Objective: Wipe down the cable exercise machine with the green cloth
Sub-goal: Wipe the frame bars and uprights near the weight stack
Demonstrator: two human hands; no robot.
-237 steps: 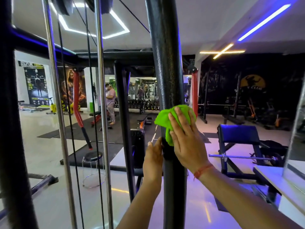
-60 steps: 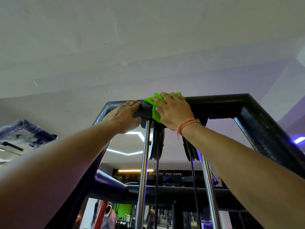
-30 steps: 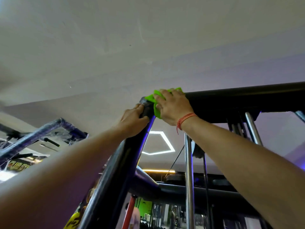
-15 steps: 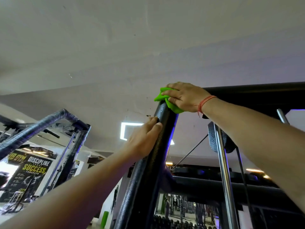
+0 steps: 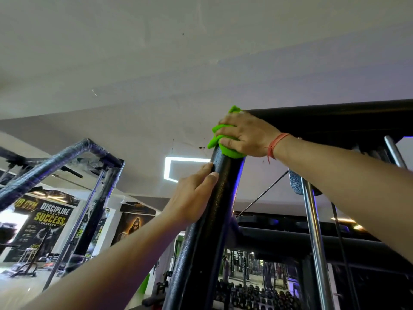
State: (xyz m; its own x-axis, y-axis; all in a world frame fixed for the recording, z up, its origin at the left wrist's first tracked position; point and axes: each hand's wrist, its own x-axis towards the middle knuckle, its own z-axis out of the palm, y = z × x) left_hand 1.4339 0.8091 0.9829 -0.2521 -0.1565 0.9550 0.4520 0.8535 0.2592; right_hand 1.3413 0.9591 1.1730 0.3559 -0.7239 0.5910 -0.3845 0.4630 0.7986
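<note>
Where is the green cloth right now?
In the head view, the green cloth sits right of centre, gripped by the right hand at the top corner of the black upright post, above the left hand resting on that post.

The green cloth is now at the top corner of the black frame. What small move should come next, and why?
Probably draw the green cloth down the black upright post. The right hand grips it at the post's top, and the left hand steadies the post just below, so it should shift lower first.
</note>
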